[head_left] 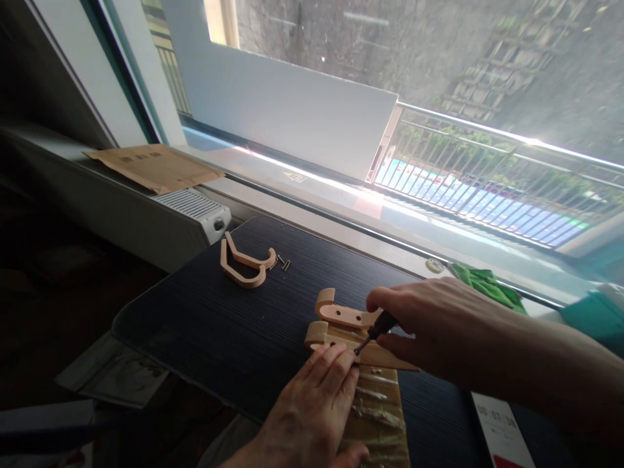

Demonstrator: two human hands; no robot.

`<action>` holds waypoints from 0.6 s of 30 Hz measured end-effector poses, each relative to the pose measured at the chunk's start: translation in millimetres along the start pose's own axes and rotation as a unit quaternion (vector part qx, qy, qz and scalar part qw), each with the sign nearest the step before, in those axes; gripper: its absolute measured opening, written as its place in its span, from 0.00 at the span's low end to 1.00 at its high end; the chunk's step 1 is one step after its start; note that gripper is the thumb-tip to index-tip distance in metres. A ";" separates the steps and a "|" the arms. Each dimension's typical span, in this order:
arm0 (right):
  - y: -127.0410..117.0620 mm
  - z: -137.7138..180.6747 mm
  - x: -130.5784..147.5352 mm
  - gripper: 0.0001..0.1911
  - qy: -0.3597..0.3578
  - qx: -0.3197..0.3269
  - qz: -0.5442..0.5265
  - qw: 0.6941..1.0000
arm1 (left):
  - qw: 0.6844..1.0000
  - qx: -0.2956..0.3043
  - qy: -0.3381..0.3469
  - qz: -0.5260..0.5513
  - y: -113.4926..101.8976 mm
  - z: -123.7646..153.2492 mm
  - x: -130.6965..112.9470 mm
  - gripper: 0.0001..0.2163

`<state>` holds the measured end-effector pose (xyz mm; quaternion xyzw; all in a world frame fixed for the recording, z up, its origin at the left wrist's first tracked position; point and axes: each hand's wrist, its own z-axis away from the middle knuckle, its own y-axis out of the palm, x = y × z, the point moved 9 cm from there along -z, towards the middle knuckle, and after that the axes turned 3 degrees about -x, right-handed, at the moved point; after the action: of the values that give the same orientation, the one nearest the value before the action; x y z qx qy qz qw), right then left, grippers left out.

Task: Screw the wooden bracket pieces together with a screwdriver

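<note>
My left hand (314,406) lies flat, fingers together, pressing down on a wooden hook piece (324,335) and the plastic-wrapped wooden board (377,416) under it. My right hand (429,325) is closed round a small dark screwdriver (375,330), its tip pointing down at that hook piece. A second wooden hook (341,313) lies just behind, touching the first. Two more wooden hooks (242,263) rest apart at the far left of the dark ribbed mat (219,325), with a few small dark screws (283,264) beside them.
A white radiator (195,211) with brown cardboard (153,166) on top stands at the left. Green cloth (487,286) lies on the window sill to the right. A phone showing a timer (502,429) sits at the mat's near right. Papers (117,377) lie lower left.
</note>
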<state>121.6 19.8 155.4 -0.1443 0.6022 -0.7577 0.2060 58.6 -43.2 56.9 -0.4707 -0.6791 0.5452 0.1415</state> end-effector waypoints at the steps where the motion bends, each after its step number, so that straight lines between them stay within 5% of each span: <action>1: -1.7 0.4 1.4 0.05 -0.011 -0.005 -0.012 1.000 | 1.000 -0.002 0.000 0.001 -0.2 -0.2 0.2 0.27; 7: -0.3 2.0 2.6 0.07 -0.047 -0.007 -0.057 0.997 | 1.000 0.007 0.006 0.007 3.3 -0.3 0.8 0.27; 14: 0.2 2.1 -15.8 0.12 0.038 -0.013 -0.035 0.999 | 1.000 0.019 0.002 0.005 1.3 -1.6 0.5 0.27; 18: -2.5 24.3 -41.2 0.14 0.088 -0.055 -0.107 0.989 | 1.000 -0.008 0.017 -0.001 9.3 3.1 4.8 0.28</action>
<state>168.6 19.6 164.8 -0.1522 0.6401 -0.7505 0.0616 58.5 -41.7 46.2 -0.4807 -0.6815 0.5311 0.1497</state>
